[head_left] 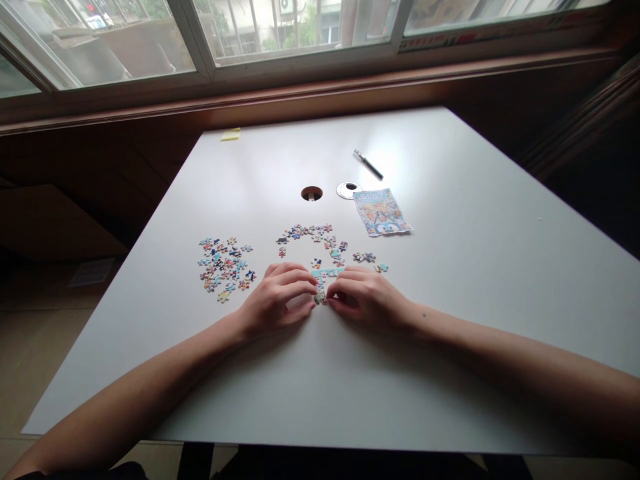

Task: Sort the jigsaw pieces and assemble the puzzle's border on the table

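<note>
Both hands meet at a small joined section of jigsaw puzzle [321,283], a light-blue strip with a short column of pieces below it. My left hand [281,293] has curled fingers, with thumb and fingertips at the column's left edge. From the other side, my right hand [367,295] pinches at the lower right of the same column. The fingers partly hide the section's ends. Just beyond it lies a loose piece [317,263], and an arc of loose puzzle pieces [303,231] curves farther back.
A pile of loose pieces [220,263] spreads to the left; a few more pieces [365,257] lie right. The printed picture sheet [383,212], a pen [369,165], a round cover [349,191] and a cable hole [311,193] are farther back on the white table [475,247]. A yellow note [231,135] sits at the far edge.
</note>
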`<state>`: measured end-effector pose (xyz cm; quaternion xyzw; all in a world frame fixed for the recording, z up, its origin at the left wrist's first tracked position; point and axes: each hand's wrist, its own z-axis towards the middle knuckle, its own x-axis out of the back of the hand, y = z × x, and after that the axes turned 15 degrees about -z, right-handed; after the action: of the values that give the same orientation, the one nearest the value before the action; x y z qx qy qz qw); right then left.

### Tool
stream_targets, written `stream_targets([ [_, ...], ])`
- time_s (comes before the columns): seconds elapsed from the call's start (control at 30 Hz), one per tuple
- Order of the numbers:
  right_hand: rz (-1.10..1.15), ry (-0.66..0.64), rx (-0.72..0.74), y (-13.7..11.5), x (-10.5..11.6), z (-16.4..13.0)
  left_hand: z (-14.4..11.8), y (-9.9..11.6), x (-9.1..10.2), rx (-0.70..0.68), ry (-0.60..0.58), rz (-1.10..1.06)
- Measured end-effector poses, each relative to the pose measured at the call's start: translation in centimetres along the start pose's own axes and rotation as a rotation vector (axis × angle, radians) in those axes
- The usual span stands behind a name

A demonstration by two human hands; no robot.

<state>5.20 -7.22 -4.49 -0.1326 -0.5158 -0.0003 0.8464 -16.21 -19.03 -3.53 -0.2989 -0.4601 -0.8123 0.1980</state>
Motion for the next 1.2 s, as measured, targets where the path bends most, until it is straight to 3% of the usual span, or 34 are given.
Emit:
stream_targets([
  [0.63, 0.005, 0.0, 0.011, 0.0, 0.0, 0.2, -0.2, -0.1, -0.4, -0.036, 0.003, 0.095],
  [1.2, -0.185, -0.007, 0.163, 0.0, 1.1, -0.2, -0.2, 0.3, -0.5, -0.099, -0.042, 0.172],
])
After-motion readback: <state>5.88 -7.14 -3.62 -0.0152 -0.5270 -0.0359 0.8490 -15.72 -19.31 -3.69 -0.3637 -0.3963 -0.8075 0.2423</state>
